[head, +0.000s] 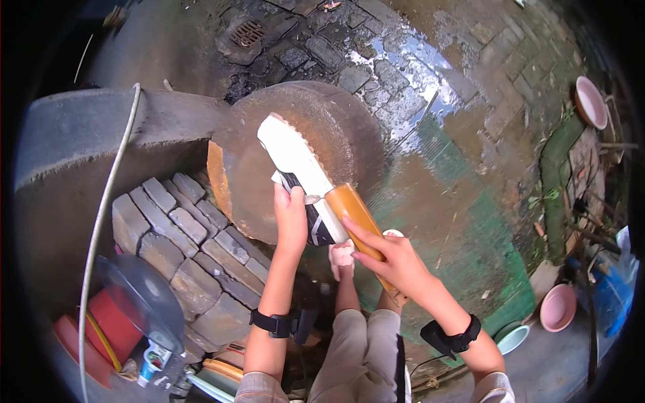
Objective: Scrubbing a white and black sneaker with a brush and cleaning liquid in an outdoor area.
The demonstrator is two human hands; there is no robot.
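Observation:
My left hand (291,221) grips the side of a shoe (297,153), with its white sole turned up. The sole has a jagged edge, and a black upper with white lines shows beside my fingers. The shoe is tilted over a round stone block (242,151) with a wet, rust-brown top. My right hand (398,257) is closed around a long, glossy brown wooden or bamboo tool (352,209). Its far end lies against the heel half of the sole; its underside is hidden. A small greyish piece (312,199) shows between the tool and my left fingers.
Left are a concrete trough (181,108), pale hose (113,176), stacked bricks (194,262), clear basin (146,297) and red bucket (113,315). Right are green netting (484,242), pink basins (558,307) and a pale-green basin (513,338). A drain grate (247,34) lies ahead in wet paving.

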